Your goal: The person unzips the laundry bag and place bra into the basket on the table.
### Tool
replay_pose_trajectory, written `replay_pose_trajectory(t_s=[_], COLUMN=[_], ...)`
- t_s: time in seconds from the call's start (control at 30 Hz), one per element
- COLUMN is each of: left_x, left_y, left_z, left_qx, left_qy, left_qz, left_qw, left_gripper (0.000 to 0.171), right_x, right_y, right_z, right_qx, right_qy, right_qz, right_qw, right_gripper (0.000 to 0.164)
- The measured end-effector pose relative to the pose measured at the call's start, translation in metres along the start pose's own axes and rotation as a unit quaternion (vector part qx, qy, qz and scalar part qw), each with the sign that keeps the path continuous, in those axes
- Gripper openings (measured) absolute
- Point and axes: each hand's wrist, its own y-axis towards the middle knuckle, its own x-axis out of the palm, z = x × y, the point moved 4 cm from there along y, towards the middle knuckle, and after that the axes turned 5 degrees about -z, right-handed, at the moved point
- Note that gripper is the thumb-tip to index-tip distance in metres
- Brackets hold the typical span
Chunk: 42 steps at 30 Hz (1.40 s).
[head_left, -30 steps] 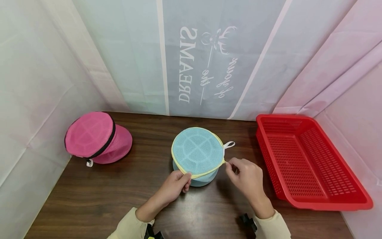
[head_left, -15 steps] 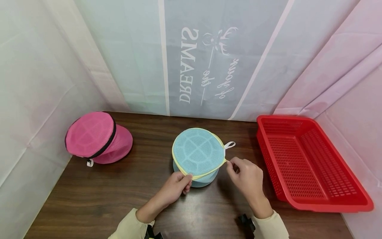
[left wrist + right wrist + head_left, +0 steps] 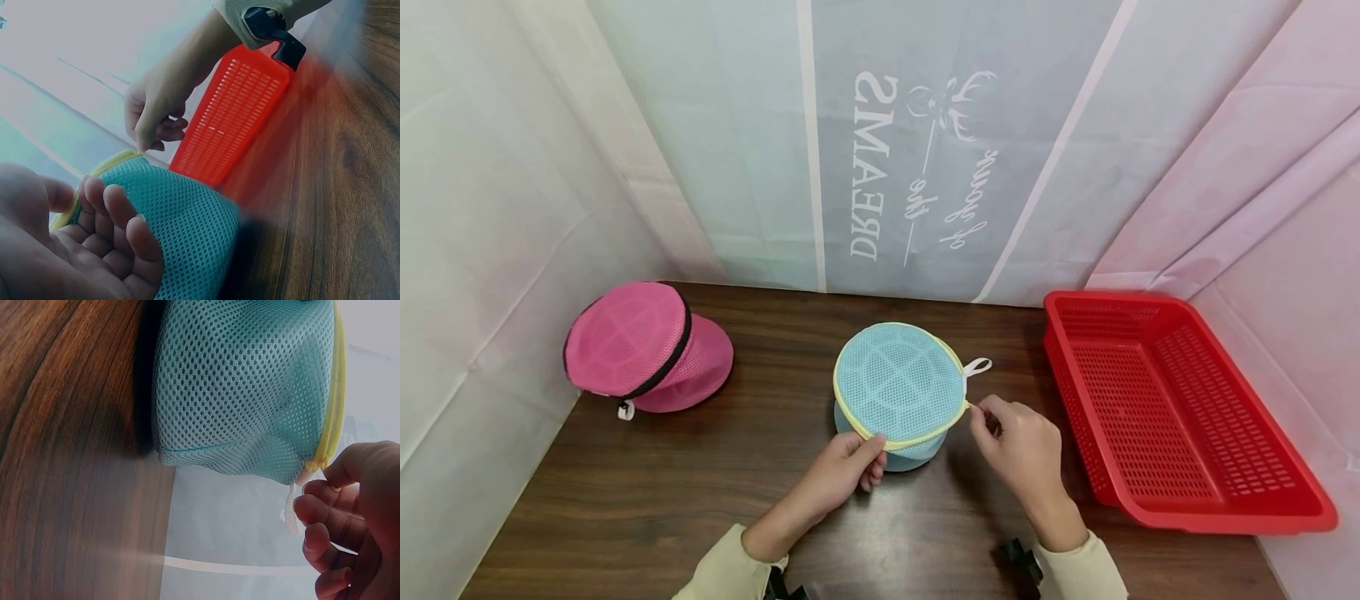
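A light blue mesh laundry bag [image 3: 898, 379] with a yellow zipped rim stands upright on the wooden table [image 3: 737, 500]. My left hand [image 3: 842, 467] pinches the front of that rim between thumb and fingers. At the bag's right side, my right hand [image 3: 1018, 442] pinches the small yellow zipper pull [image 3: 319, 464] with thumb and index finger. The lid lies over the top, the zip running round its edge. A white loop [image 3: 977, 367] sticks out just behind the right fingertips. The right wrist view shows the zip's end right at my thumb.
A pink mesh bag [image 3: 628, 342] with a black zip leans at the table's left, by the side curtain. On the right stands a red perforated plastic basket [image 3: 1213, 521], close to the right hand. A printed grey curtain [image 3: 917, 275] closes off the back.
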Motion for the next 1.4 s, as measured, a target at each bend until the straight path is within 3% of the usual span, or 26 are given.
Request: replay_pose_trajectory(t_s=[0.67, 1.03, 1.4], left_x=[-0.011, -0.039, -0.068], left_y=[0.001, -0.003, 0.001], left_z=[0.001, 0.006, 0.008], left_qx=[-0.002, -0.01, -0.025], left_qy=[0.051, 0.046, 0.04], left_qz=[-0.026, -0.002, 0.049], left_qw=[0.9984, 0.9989, 0.9977], left_gripper=[0.047, 0.055, 0.056], right_x=[-0.002, -0.009, -0.017], right_y=[-0.001, 0.005, 0.018], right_z=[0.0, 0.0, -0.013], right_qx=[0.013, 0.008, -0.024], right_qy=[0.002, 0.0, 0.006], right_qz=[-0.012, -0.004, 0.003], right_qw=[1.0, 1.0, 1.0], right_gripper=[0.011, 0.015, 0.015])
